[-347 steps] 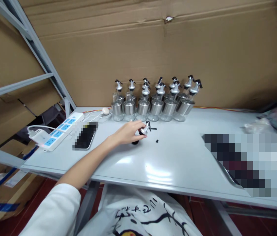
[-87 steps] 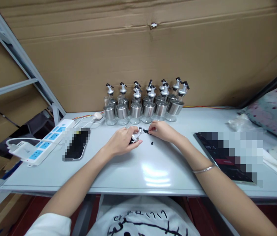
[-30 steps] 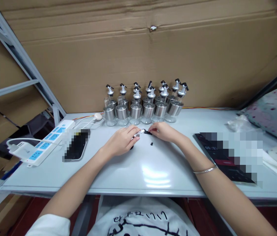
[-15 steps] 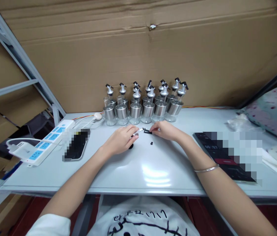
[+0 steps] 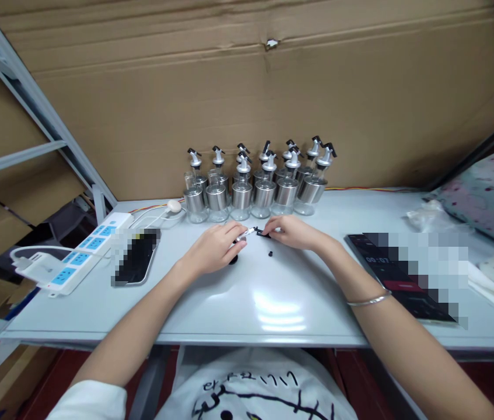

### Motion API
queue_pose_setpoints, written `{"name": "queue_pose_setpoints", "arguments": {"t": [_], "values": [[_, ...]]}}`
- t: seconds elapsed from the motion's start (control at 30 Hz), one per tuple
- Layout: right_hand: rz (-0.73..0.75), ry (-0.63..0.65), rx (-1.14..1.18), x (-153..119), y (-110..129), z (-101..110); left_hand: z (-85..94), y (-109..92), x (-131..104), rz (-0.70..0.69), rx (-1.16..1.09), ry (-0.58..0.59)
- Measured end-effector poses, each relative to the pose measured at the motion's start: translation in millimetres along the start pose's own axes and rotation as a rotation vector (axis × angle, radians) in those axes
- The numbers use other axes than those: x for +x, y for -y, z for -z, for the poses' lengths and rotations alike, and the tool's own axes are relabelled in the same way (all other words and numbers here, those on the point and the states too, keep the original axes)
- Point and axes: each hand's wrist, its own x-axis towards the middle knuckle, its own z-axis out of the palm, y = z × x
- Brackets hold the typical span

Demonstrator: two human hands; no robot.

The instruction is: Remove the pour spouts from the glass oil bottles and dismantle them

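On the worktop, a fitting step seems in hand.
The left hand's grip pinches a pale spout; the right hand's pinches a black lever beside its tip, contact unclear. Next seems to call for steady, careful alignment.

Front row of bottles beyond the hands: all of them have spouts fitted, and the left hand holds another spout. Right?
Not all: the head view shows the two leftmost front bottles with bare necks. The other front bottles do have spouts, and the left hand does hold another spout.
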Motion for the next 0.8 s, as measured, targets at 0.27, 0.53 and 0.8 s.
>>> {"name": "queue_pose_setpoints", "arguments": {"t": [0.27, 0.53, 0.8], "values": [[0.025, -0.003, -0.077, 2.0, 2.2, -6.6, 0.7, -0.2, -0.6, 0.001, 0.001, 0.008], [-0.002, -0.036, -0.009, 1.5, 4.9, -4.9, 3.1, -1.4, -0.3, -0.005, 0.011, 0.011], [0.049, -0.005, -0.03, 1.6, 6.1, -6.6, 0.4, 0.6, -0.3, 0.002, 0.012, 0.018]]}}
